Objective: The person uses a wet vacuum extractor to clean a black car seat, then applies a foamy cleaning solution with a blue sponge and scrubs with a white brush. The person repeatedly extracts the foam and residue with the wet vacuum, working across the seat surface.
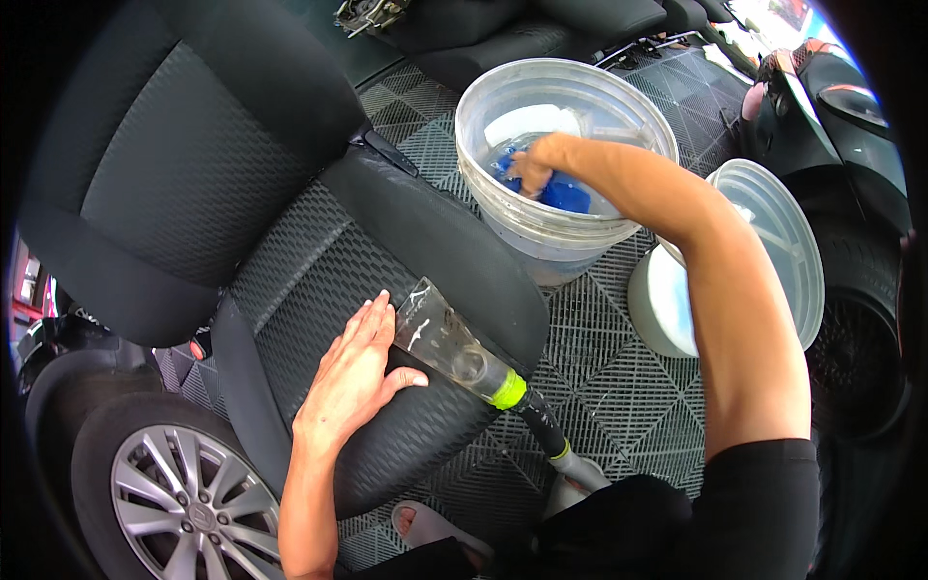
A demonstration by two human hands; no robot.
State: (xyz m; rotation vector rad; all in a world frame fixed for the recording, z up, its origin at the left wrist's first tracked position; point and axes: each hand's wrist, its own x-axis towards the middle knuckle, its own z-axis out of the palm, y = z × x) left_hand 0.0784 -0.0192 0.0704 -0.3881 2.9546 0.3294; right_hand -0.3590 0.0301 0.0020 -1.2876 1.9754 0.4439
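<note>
My left hand (346,384) lies palm down on the patterned cushion of a black car seat (290,283), thumb spread, holding nothing. Close beside its fingertips, a clear plastic suction nozzle (442,330) rests on the cushion. A bright green band (510,391) joins the nozzle to a black and grey tube that runs toward my legs. My right hand (533,172), blurred, reaches down into a large translucent bucket (551,243) and touches a wet blue cloth (565,197) in water. Blur hides whether its fingers grip the cloth. Some white material (533,123) sits at the bucket's far inner side.
A second translucent bucket (786,254) stands right, partly behind my right arm, near a white container (660,301). Dark grid tiles (616,341) cover the floor. An alloy car wheel (196,507) is at lower left, a dark vehicle (855,145) at right, more black seats (507,43) behind.
</note>
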